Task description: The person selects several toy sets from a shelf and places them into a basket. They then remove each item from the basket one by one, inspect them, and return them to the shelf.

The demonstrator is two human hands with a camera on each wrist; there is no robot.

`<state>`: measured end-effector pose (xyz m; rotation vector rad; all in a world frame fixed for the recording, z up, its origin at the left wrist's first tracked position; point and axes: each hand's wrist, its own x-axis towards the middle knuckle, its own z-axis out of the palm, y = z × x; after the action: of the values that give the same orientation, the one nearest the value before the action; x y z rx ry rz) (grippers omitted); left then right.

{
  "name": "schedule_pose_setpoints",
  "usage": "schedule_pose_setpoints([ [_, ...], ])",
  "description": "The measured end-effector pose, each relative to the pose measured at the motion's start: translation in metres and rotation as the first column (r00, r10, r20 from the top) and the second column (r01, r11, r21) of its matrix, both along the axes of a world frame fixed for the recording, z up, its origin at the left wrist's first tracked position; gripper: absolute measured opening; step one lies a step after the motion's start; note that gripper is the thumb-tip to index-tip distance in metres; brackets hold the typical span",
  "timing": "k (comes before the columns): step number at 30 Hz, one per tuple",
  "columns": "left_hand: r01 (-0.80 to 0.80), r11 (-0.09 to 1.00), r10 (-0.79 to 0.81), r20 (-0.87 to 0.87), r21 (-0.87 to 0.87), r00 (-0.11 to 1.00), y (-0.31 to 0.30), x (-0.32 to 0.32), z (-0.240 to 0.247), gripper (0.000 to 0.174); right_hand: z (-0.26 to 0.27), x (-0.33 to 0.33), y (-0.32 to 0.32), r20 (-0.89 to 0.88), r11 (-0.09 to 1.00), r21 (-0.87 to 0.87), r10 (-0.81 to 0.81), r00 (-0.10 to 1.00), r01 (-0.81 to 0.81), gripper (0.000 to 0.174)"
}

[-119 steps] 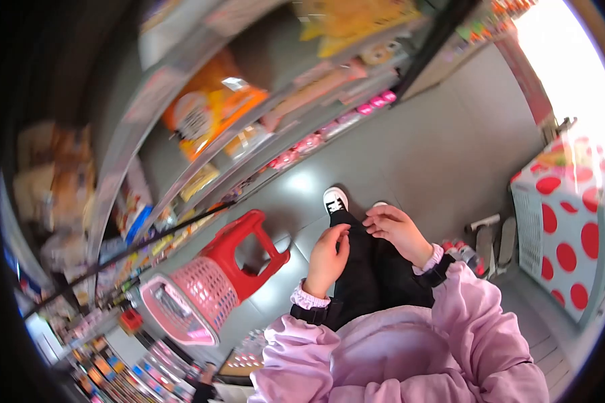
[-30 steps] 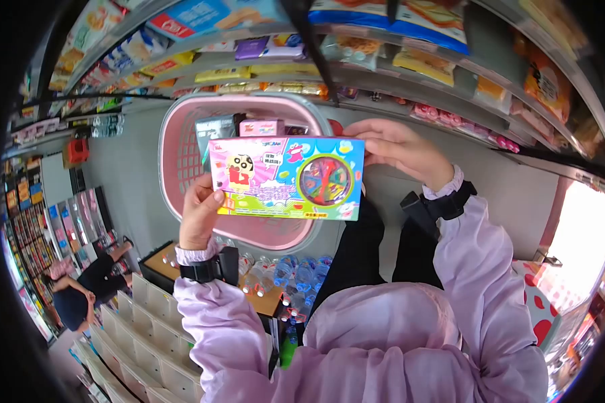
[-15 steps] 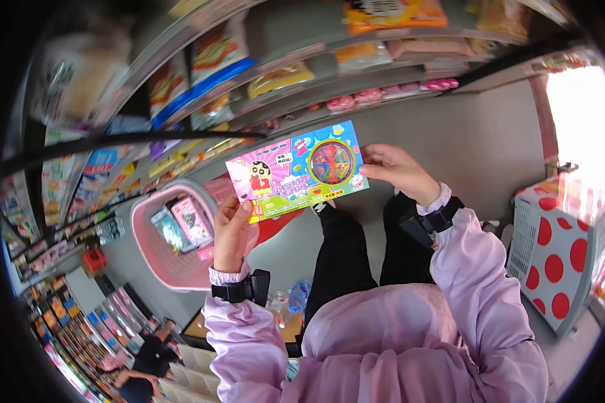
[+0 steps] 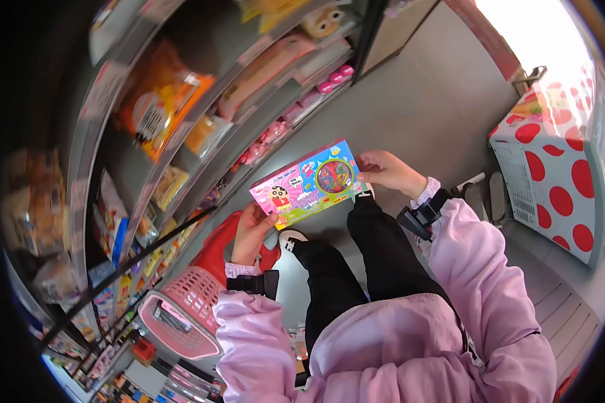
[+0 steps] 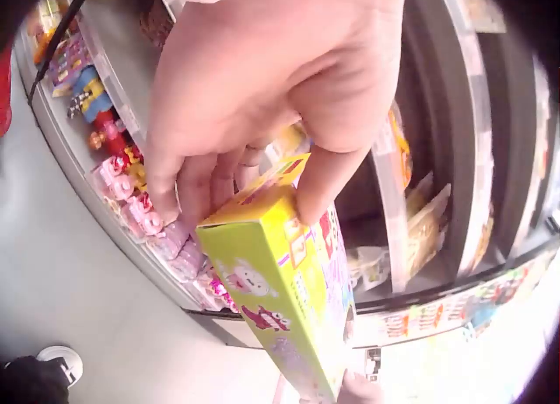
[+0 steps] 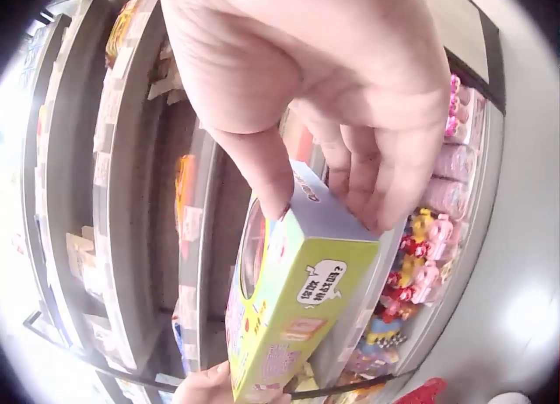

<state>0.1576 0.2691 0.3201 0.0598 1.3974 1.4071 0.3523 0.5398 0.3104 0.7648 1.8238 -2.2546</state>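
Note:
A flat, colourful cartoon box (image 4: 307, 184) with a round window is held up in front of the body, tilted with its right end higher. The left hand (image 4: 251, 232) grips its lower left end, thumb on the printed face. At the opposite end, the right hand (image 4: 391, 172) pinches the edge between thumb and fingers. In the left wrist view, the left hand (image 5: 271, 89) has its thumb on one face of the box (image 5: 280, 290) and its fingers behind. The right wrist view has the right hand (image 6: 324, 89) pinching the box's (image 6: 302, 290) blue end.
Shelves of packaged snacks (image 4: 158, 111) rise at the left. A pink basket (image 4: 188, 305) with items inside stands beside a red plastic stool (image 4: 225, 245) at the lower left. A white cabinet with red dots (image 4: 551, 174) is at the right; grey floor (image 4: 437, 101) lies ahead.
The view has turned toward the right, so the basket sits lower left and the dotted cabinet higher. Both hands keep hold of the box, which was absent from the hands in the oldest frame.

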Motion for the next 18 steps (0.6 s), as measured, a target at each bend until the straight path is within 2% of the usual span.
schedule_pose_setpoints([
  [4, 0.137, 0.988, -0.149, -0.211, -0.07, 0.966, 0.058, -0.002, -0.024, 0.046, -0.031, 0.006, 0.045, -0.066, 0.988, 0.131, -0.076, 0.995, 0.084, 0.033],
  [7, 0.144, 0.989, -0.149, -0.164, -0.042, 0.975, 0.091, -0.012, -0.044, 0.05, -0.048, -0.003, 0.076, -0.02, 0.954, 0.284, -0.098, 0.995, 0.1, 0.034],
  [9, 0.134, 0.99, -0.14, -0.187, -0.043, 0.972, 0.111, -0.01, -0.052, 0.053, -0.062, -0.003, 0.09, -0.105, 0.903, 0.382, -0.172, 0.98, 0.199, 0.037],
  [10, 0.13, 0.991, -0.136, -0.208, -0.043, 0.969, 0.12, -0.01, -0.057, 0.053, -0.062, -0.003, 0.099, 0.017, 0.859, 0.507, -0.089, 0.996, 0.068, 0.042],
  [15, 0.158, 0.984, -0.173, -0.224, -0.082, 0.959, 0.147, -0.027, -0.089, 0.056, -0.085, -0.021, 0.109, 0.081, 0.858, 0.496, -0.196, 0.977, 0.131, 0.047],
  [18, 0.179, 0.983, -0.185, -0.345, -0.05, 0.92, 0.162, -0.026, -0.102, 0.056, -0.095, -0.028, 0.112, 0.157, 0.854, 0.496, -0.264, 0.952, 0.155, 0.055],
])
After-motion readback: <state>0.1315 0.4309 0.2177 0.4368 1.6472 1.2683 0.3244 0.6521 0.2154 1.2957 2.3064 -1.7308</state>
